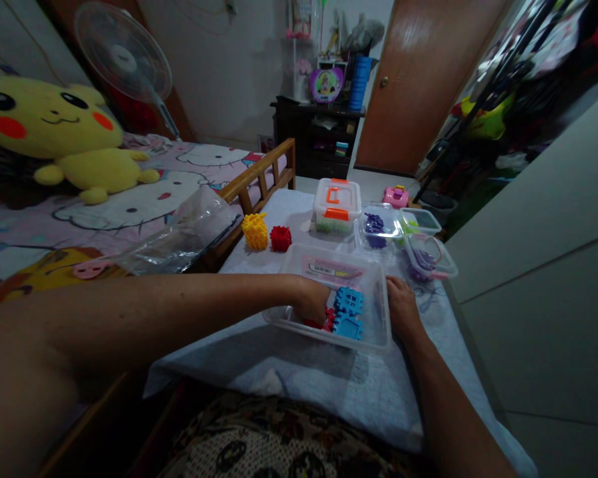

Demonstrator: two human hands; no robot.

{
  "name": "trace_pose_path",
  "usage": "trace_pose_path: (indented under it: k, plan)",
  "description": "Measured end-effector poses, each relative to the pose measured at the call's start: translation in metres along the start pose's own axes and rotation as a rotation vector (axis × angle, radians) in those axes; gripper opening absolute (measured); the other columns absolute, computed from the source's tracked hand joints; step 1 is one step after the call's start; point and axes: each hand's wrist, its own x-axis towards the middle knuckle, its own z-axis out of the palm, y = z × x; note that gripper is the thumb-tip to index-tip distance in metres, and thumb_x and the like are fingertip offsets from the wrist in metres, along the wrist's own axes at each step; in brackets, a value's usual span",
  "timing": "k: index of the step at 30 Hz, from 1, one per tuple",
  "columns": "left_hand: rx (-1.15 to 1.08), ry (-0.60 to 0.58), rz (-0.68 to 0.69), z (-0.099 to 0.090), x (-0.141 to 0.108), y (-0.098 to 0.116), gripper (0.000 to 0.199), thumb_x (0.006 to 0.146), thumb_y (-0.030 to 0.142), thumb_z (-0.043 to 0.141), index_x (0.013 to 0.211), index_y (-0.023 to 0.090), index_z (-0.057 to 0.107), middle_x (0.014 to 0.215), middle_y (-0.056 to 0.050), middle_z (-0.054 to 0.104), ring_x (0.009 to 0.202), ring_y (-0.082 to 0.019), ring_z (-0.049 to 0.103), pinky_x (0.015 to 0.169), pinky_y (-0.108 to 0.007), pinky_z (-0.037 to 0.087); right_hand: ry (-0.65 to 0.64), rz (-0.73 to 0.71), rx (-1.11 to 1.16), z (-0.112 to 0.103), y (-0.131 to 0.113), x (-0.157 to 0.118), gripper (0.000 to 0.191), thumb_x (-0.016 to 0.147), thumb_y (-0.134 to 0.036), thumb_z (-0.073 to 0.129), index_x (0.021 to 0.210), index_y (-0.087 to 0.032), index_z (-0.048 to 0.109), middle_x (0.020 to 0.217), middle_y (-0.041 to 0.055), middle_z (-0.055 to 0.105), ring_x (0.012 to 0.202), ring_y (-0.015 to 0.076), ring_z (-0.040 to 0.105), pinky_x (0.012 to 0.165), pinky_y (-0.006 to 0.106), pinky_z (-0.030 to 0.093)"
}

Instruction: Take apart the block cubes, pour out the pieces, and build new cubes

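Observation:
My left hand (309,299) reaches down inside a clear plastic bin (385,332), bent at the wrist. Its fingers are mostly hidden, and red building blocks (329,320) show right beside and below them. Next to these, light-blue building blocks (348,301) lie in the bin, one with a window shape. At the bin's right side my right hand (402,302) has its fingers curled against the wall near the rim. A printed label shows through the far wall of the bin.
Behind the bin stand a yellow block stack (255,231), a red block cube (281,238) and a lidded box with orange clips (337,207). Clear containers with dark purple blocks (375,229) and purple pieces (422,264) sit right. A wooden bed rail (259,176) borders the left.

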Motion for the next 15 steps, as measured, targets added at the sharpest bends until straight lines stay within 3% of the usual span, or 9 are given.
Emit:
trace_pose_path:
  k: [4,7,10,12,15]
  plan:
    - [0.098,-0.078,-0.07,-0.004,-0.008,0.003,0.048,0.08,0.039,0.062,0.119,0.011,0.066,0.114,-0.019,0.071,0.094,-0.029,0.067,0.078,-0.036,0.053,-0.002,-0.003,-0.011,0.001,0.001,0.0,0.027,0.085,-0.021,0.048,0.103,-0.017,0.068,0.114,0.0141,0.065,0.103,0.0277,0.057,0.093,0.041,0.044]
    - [0.132,0.078,-0.056,-0.008,-0.015,0.008,0.048,0.081,0.036,0.063,0.123,0.015,0.064,0.121,-0.018,0.068,0.101,-0.03,0.065,0.084,-0.038,0.052,-0.009,0.003,-0.014,0.001,0.002,0.0,0.026,0.085,-0.021,0.049,0.102,-0.017,0.068,0.115,0.0144,0.065,0.105,0.0277,0.057,0.094,0.04,0.044]
    - [0.173,0.241,0.151,-0.009,-0.015,0.013,0.045,0.086,0.026,0.059,0.13,0.021,0.06,0.129,-0.014,0.063,0.108,-0.027,0.062,0.09,-0.036,0.05,-0.012,0.003,-0.014,0.001,0.001,0.0,0.027,0.085,-0.021,0.048,0.103,-0.016,0.068,0.115,0.0142,0.065,0.106,0.0273,0.057,0.094,0.04,0.043]
    - [0.225,0.247,0.308,-0.008,-0.011,0.017,0.048,0.088,0.02,0.056,0.135,0.025,0.058,0.127,-0.013,0.062,0.106,-0.025,0.062,0.091,-0.036,0.049,-0.01,0.003,-0.011,0.001,0.0,0.0,0.028,0.086,-0.021,0.047,0.103,-0.016,0.068,0.114,0.0139,0.065,0.105,0.0267,0.057,0.094,0.04,0.044]
    - [0.303,0.222,0.364,-0.004,-0.002,0.023,0.051,0.086,0.019,0.059,0.136,0.026,0.058,0.123,-0.015,0.062,0.105,-0.029,0.062,0.087,-0.039,0.05,-0.004,0.008,-0.005,0.0,-0.001,0.0,0.029,0.088,-0.021,0.045,0.104,-0.015,0.068,0.114,0.0142,0.065,0.104,0.0263,0.057,0.094,0.039,0.044]
